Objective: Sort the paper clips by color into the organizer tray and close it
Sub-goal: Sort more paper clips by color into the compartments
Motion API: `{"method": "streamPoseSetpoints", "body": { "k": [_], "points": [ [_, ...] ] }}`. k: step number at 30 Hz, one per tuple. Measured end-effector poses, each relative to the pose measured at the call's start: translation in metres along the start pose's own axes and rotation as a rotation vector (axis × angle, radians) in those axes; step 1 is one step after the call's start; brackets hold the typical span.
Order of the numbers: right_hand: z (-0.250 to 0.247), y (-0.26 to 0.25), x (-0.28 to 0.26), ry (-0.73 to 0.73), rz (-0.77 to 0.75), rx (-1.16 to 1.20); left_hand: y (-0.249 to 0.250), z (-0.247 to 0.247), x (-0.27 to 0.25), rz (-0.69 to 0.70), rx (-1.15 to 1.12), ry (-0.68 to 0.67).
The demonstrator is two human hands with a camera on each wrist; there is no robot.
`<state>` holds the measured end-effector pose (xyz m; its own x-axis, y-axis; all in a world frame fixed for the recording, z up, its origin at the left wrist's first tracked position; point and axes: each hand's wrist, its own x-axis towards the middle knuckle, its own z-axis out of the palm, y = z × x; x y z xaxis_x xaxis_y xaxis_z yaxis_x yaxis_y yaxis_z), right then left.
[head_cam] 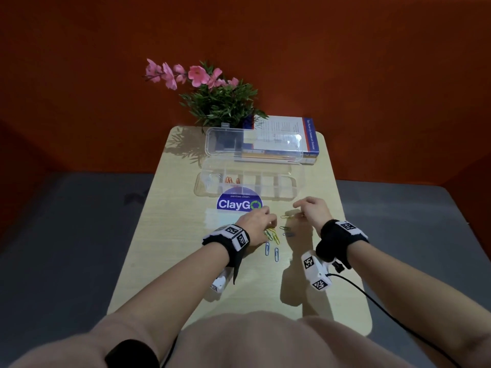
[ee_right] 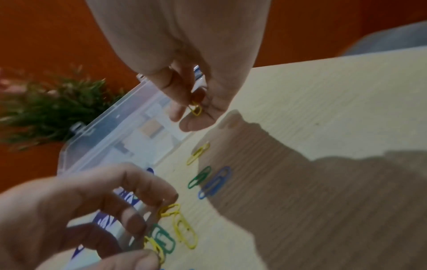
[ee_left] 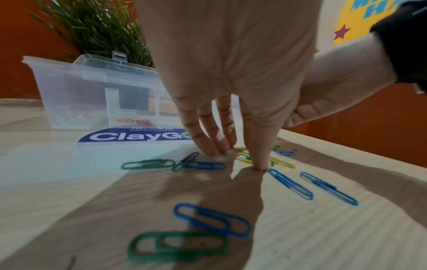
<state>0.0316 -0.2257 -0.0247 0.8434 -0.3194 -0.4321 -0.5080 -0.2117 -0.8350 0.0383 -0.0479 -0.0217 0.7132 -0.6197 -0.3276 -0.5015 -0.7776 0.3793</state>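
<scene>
Nearest lay loose blue paper clips (head_cam: 271,251) on the table (head_cam: 186,251). Just beyond, the left hand (head_cam: 255,225) pressed fingertips (ee_left: 261,164) down on yellow paper clips (ee_right: 184,230) among green ones. At its 3 o'clock, apart from it, the right hand (head_cam: 312,212) pinched a yellow clip (ee_right: 196,109). At 12 o'clock the organizer tray (head_cam: 248,183) stood with lid (head_cam: 253,144) raised: orange clips (head_cam: 231,179) in one compartment, pale clips (ee_left: 69,117) in the leftmost.
</scene>
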Motion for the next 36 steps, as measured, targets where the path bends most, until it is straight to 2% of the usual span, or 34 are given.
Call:
{"method": "streamPoseSetpoints", "body": {
  "k": [2, 4, 9, 11, 15, 18, 22, 25, 28, 31, 36],
  "points": [
    [-0.004, 0.001, 0.001, -0.01, 0.104, 0.068, 0.0, 0.0, 0.001, 0.006, 0.002, 0.024],
    [-0.002, 0.004, 0.001, -0.05, 0.133, 0.009, -0.001, 0.0, 0.002, -0.006, -0.013, 0.04],
    [0.012, 0.01, -0.003, -0.136, -0.138, -0.586, -0.009, -0.001, -0.003, -0.052, -0.038, 0.07],
    [0.017, 0.01, -0.002, -0.138, -0.212, -0.696, -0.013, -0.001, -0.005, -0.07, -0.04, 0.072],
    [0.023, 0.002, -0.004, -0.079, -0.227, -0.811, -0.019, -0.001, -0.007, -0.069, -0.002, 0.057],
    [0.027, -0.005, -0.006, -0.114, -0.215, -0.936, -0.018, -0.003, -0.006, -0.049, 0.017, 0.049],
    [0.024, -0.013, -0.009, -0.18, -0.126, -0.945, -0.016, -0.004, -0.007, -0.013, 0.011, 0.047],
    [0.02, -0.011, -0.015, -0.126, -0.125, -0.81, -0.018, -0.006, -0.006, -0.03, -0.081, 0.07],
    [0.015, -0.004, -0.018, -0.042, -0.049, -0.366, -0.019, -0.01, -0.005, -0.104, -0.236, 0.148],
    [0.01, 0.004, -0.022, -0.13, 0.067, 0.037, -0.016, -0.01, -0.002, -0.142, -0.318, 0.15],
    [0.006, 0.005, -0.037, -0.241, 0.236, 0.34, -0.01, -0.011, 0.007, -0.18, -0.414, 0.081]
  ]
}}
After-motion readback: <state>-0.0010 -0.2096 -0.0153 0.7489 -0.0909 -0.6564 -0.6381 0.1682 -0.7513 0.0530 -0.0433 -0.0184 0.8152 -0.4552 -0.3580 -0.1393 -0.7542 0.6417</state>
